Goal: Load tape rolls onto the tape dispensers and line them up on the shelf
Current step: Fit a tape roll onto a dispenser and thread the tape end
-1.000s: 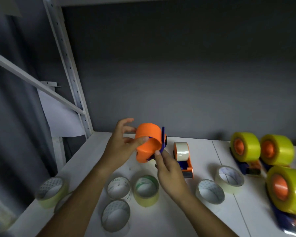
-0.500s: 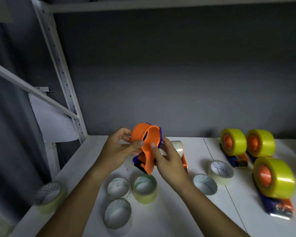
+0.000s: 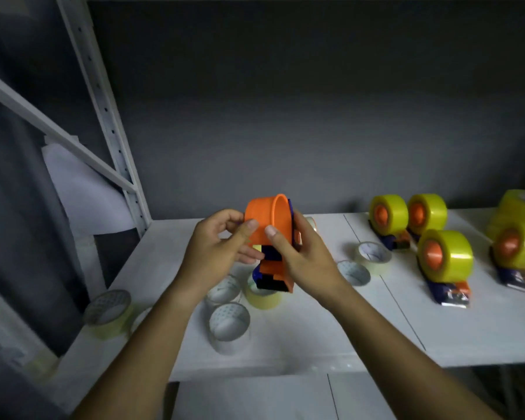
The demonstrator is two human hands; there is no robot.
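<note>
Dispenser: orange/blue tape dispenser held up over the shelf, centre of view, nose tilted down.
Left hand: your fingers curl round its left side, thumb on the orange hood.
Right hand: grips the right side, thumb on the hood too.
Loose rolls: clear tape rolls flat on shelf, near left.
Loaded: yellow-roll dispensers standing far right.
</note>
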